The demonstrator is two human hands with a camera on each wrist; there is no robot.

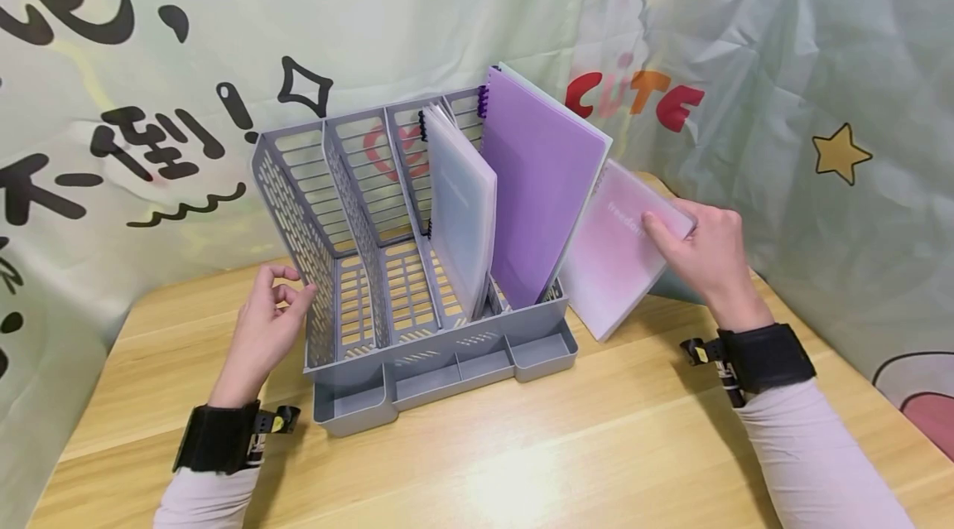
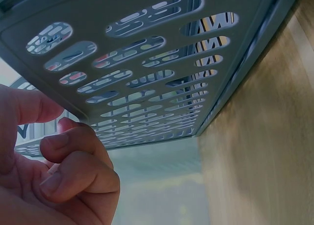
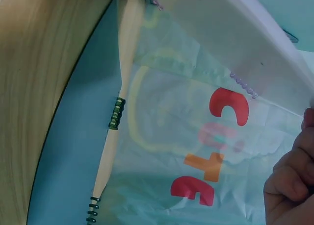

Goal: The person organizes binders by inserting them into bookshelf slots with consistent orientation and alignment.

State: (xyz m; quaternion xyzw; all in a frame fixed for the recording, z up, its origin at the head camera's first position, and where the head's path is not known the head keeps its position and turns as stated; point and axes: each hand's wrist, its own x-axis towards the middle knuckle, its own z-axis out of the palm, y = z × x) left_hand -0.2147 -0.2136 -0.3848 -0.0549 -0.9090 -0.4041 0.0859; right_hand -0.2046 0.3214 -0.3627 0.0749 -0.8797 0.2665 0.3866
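Observation:
A grey desktop file rack (image 1: 436, 347) stands on the table with upright dividers. My left hand (image 1: 264, 330) pinches the front edge of its perforated left side panel (image 2: 88, 16) between thumb and index finger; the other fingers are curled. My right hand (image 1: 704, 252) grips the upper right corner of a pink spiral notebook (image 1: 607, 264), thumb on the cover. This notebook is tilted, beside the rack's right end. A purple spiral notebook (image 1: 540, 181) stands in the right compartment, with a mint-green one behind it. Several notebooks with frosted covers (image 1: 462, 206) stand left of it.
A blue-green notebook (image 3: 83, 122) with black ring binding lies on the table behind my right hand. Small open trays (image 1: 350, 401) run along the rack's front. A printed cloth (image 1: 462, 7) hangs close behind and at the right of the wooden table (image 1: 522, 446).

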